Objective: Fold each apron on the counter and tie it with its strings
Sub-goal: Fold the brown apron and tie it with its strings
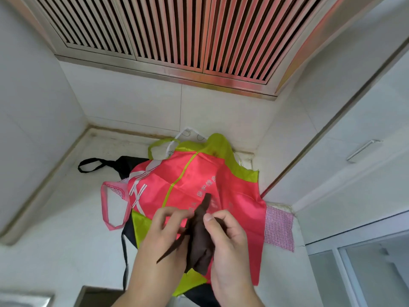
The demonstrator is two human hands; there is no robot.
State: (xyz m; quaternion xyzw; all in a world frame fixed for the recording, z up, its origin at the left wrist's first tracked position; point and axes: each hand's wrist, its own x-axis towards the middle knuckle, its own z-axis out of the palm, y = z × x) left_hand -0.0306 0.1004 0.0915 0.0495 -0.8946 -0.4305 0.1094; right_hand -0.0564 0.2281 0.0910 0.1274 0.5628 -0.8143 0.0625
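Your left hand (163, 231) and right hand (225, 235) both grip the folded brown apron (200, 242), tying its strings; the pink apron (188, 185) beneath stays unfolded.

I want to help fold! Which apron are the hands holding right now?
The dark brown apron, bunched small between the left hand and right hand. The pink-and-green apron and the others lie spread on the counter.

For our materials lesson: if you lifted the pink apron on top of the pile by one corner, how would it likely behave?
The pink apron would probably droop limply: it lies creased over the pile. Its sheen suggests thin, slippery cloth, so it may slide off the aprons beneath. It likely weighs little.
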